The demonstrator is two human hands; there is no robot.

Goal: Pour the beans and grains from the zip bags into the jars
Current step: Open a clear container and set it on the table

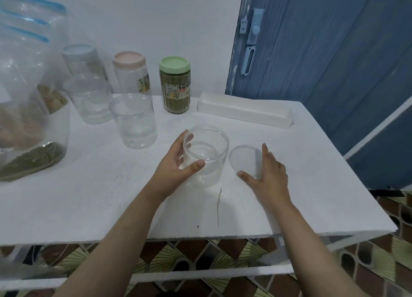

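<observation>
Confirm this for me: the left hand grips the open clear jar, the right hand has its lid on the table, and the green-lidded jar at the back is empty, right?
Not quite. In the head view the green-lidded jar is full of greenish grains, not empty. The rest holds: the left hand grips the open clear jar, and the right hand holds its lid on the table.

1. The light was soft, even and cool, with a bluish cast over the white tabletop.
2. Shadows under the forearms were faint.
3. The clear plastic zip bags with blue seals at the left edge looked blurred.
4. Wide-angle distortion bent the blue wooden door.
</observation>
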